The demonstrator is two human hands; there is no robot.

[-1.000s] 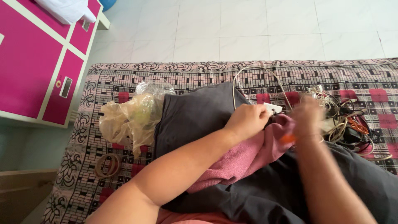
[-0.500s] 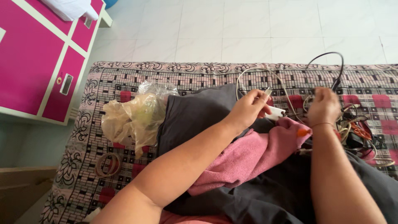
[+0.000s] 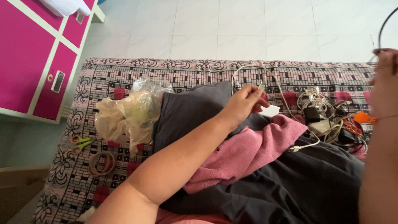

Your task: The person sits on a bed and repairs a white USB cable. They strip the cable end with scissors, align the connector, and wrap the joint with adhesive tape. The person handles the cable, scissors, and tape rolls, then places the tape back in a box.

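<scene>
The white cable (image 3: 277,85) rises in a loop over the patterned bed cover (image 3: 199,72) toward the bed's far edge, then trails down to the right, its plug end (image 3: 295,148) lying on the dark grey cloth (image 3: 315,182) and pointing left. The left hand (image 3: 242,104) is nearly closed, thumb and fingertips pinching the cable's other end above a white charger block (image 3: 270,111). The right hand (image 3: 383,81), blurred at the right edge, is raised and closed around a dark cable (image 3: 384,23) that arcs upward. A tangle of cables and chargers (image 3: 327,116) lies near the bed's right edge; a pink cloth (image 3: 244,153) lies between the arms.
</scene>
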